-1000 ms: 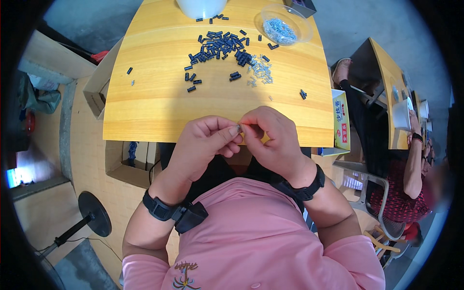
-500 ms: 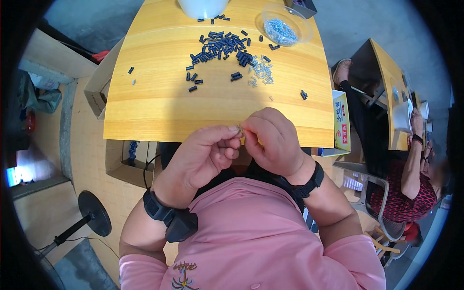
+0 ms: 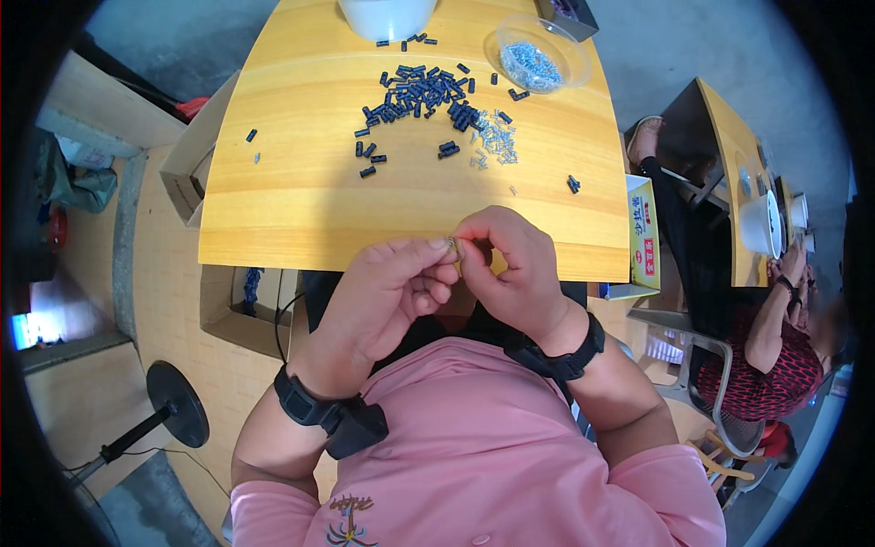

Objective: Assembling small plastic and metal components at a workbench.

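Small piece (image 3: 453,244) noted at the near edge of the bench (image 3: 301,205) — dull, brassy, form too small to make out. Fingers of the left hand (image 3: 383,287) and right hand (image 3: 518,273) are pinched on it; pointing and long axis cannot be told. Beyond lie heaped black cylinders (image 3: 425,89) — silver pins (image 3: 497,144) just beside.

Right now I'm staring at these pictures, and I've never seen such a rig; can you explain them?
There's no machine, just a person: their bare left hand and right hand meet at the fingertips, apparently pinching a tiny item too small to identify. A wide fisheye camera on their head looks down, so straight edges bend. On the wooden table lie small black pieces, mostly piled, with small silvery ones beside them. Farther back stand a clear bowl of bluish bits and a white container.
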### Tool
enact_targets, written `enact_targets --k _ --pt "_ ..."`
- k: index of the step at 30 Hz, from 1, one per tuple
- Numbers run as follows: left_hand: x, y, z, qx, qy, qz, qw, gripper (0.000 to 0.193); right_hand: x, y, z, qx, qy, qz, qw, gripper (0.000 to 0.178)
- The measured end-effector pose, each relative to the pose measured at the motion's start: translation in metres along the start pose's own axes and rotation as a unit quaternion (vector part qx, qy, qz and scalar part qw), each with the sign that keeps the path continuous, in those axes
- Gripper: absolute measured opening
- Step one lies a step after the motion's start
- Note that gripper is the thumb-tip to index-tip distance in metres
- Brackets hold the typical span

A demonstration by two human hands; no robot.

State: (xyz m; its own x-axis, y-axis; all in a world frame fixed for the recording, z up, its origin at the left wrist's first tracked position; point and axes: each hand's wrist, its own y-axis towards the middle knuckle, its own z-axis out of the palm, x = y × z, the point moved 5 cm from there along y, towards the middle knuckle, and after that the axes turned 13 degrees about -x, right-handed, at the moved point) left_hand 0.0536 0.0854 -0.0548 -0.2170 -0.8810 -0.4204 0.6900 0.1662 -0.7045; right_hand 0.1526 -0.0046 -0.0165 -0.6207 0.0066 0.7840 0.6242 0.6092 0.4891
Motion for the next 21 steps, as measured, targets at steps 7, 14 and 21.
enact_targets --k 7,14,21 --pt "-0.016 -0.004 -0.002 -0.029 0.242 0.211 0.947 0.011 0.005 0.005 -0.003 0.032 -0.006 -0.037 0.999 0.011" --pt "-0.027 -0.015 0.009 -0.063 0.393 0.480 0.782 0.014 0.009 0.006 -0.001 0.043 -0.048 -0.098 0.993 0.011" --pt "-0.025 -0.025 0.024 -0.055 0.573 0.608 0.546 0.014 0.009 0.001 0.002 0.096 -0.106 -0.125 0.982 0.012"
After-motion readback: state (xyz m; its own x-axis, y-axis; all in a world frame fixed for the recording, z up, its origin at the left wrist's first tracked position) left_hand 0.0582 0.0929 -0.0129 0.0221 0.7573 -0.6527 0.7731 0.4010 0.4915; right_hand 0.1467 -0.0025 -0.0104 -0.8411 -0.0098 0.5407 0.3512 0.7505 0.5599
